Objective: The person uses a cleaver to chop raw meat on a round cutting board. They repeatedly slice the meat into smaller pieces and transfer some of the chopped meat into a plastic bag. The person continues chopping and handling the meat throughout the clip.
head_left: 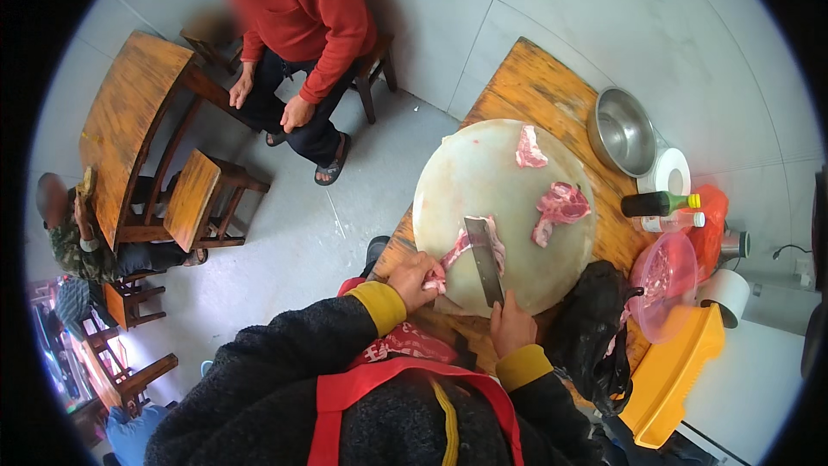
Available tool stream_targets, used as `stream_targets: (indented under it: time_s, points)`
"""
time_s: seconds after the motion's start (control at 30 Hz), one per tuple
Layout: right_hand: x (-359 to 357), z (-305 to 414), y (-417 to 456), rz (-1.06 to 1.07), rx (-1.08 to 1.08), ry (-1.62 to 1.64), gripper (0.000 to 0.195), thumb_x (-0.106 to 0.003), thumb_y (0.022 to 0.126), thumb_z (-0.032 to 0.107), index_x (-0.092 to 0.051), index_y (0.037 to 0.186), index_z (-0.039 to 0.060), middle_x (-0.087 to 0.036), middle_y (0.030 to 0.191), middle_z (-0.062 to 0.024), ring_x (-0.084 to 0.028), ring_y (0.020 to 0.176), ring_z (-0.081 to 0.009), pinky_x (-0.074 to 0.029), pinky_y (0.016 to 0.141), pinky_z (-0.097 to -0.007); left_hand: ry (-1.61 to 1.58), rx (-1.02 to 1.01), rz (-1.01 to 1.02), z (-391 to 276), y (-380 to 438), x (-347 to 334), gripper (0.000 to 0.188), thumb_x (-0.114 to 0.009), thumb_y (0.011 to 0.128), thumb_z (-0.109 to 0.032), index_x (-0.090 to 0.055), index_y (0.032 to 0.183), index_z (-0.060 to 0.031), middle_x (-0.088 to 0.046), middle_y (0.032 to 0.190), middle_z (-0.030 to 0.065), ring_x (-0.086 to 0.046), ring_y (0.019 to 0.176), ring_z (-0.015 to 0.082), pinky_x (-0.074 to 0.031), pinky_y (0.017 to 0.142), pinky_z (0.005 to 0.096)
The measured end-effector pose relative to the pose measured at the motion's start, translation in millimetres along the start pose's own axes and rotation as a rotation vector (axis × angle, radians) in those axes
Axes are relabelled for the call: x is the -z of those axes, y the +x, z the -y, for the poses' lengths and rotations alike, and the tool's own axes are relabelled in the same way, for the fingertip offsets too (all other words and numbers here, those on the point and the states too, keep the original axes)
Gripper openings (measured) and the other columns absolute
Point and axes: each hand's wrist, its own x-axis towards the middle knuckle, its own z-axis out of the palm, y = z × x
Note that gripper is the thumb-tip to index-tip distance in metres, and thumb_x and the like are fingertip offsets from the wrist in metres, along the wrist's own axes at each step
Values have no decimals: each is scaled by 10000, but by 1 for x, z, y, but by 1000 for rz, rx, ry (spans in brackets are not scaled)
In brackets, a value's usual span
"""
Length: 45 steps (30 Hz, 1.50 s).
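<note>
A round, pale cutting board point(446, 188) lies on a wooden table before me. My right hand point(513, 325) grips the handle of a cleaver point(483, 262), whose broad blade rests against a strip of raw meat point(458, 247). At the board's near left edge, my left hand point(414, 280) pinches the end of that strip. Part of the meat is hidden beneath the blade. Farther right on the board sits a larger chunk of raw meat point(561, 208), dark red with pale fat. A smaller fatty piece point(530, 147) lies near the far edge.
To the right stand a steel bowl point(622, 131), a dark bottle point(656, 204), a pink plastic bowl point(679, 298) holding minced meat, a black plastic bag point(585, 330) and a yellow bin point(673, 375). A person in a red top point(323, 13) sits beyond the table, near a stool point(194, 197).
</note>
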Motion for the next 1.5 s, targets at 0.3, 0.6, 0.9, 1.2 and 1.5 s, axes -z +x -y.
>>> stream_targets:
  time_s: [0.3, 0.6, 0.9, 1.2, 1.5]
  points:
    - [-8, 15, 6, 93, -40, -72, 298, -538, 913, 215, -497, 1143, 30, -638, 753, -226, -613, 683, -433, -475, 610, -516, -99, 31, 103, 8, 9, 9, 229, -736, 681, -77, -578, 847, -87, -550, 811, 84, -575, 769, 265, -479, 687, 350]
    - [-46, 65, 132, -141, 97, -10, 340, -507, 921, 196, -463, 1207, 18, -637, 729, -247, -617, 711, -455, -471, 698, -550, -95, 143, 120, 17, 8, 12, 229, -775, 652, -108, -592, 787, -85, -545, 747, 67, -575, 713, 238, -470, 641, 337]
    - [-36, 61, 146, -191, -3, 246, 410, -539, 896, 208, -502, 1237, -16, -649, 814, -262, -623, 764, -461, -492, 743, -504, -130, 142, 29, -60, 57, 77, 144, -755, 739, -87, -635, 817, -75, -567, 788, 29, -519, 700, 137, -443, 670, 263]
    - [9, -34, 9, -493, -329, 405, 380, -580, 896, 198, -529, 1189, -40, -638, 939, -281, -633, 896, -429, -497, 762, -431, 102, -452, 145, -98, 215, 32, 252, -710, 689, -33, -611, 917, -71, -547, 882, 73, -542, 891, 239, -453, 800, 353]
    - [-16, -29, -59, -355, -478, 562, 317, -574, 894, 184, -552, 1158, 9, -647, 946, -248, -624, 882, -428, -486, 743, -443, 491, -300, 659, 8, 180, -11, 406, -757, 719, -214, -642, 1090, -93, -588, 1161, 141, -531, 1122, 327, -425, 989, 374]
